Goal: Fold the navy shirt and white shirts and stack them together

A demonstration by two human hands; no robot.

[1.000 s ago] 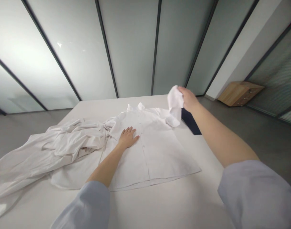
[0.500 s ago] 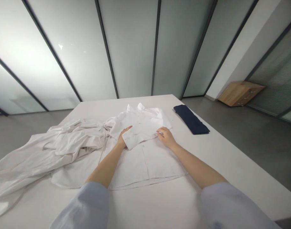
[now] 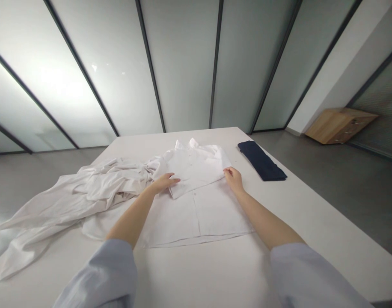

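Observation:
A white button-up shirt [image 3: 183, 218] lies spread on the table, its front up and its collar at the far end. One sleeve [image 3: 196, 179] is laid across the middle of the front. At the cuff end on the left, my left hand [image 3: 164, 183] rests with thumb and fingers apart, touching the cloth. My right hand [image 3: 233, 179] pinches the sleeve at the shirt's right edge, fingertips closed on the fabric.
A heap of crumpled white cloth [image 3: 96, 192] covers the left of the white table [image 3: 305, 248], touching the shirt. Folded dark navy cloth [image 3: 263, 162] lies near the right edge. Beyond stand frosted glass panels [image 3: 186, 64] and a wooden cabinet [image 3: 337, 124] on the floor.
My right hand has moved right along the sleeve to the shirt's edge. My left hand has shifted onto the cuff end, and the sleeve lies straighter. The view has turned slightly left.

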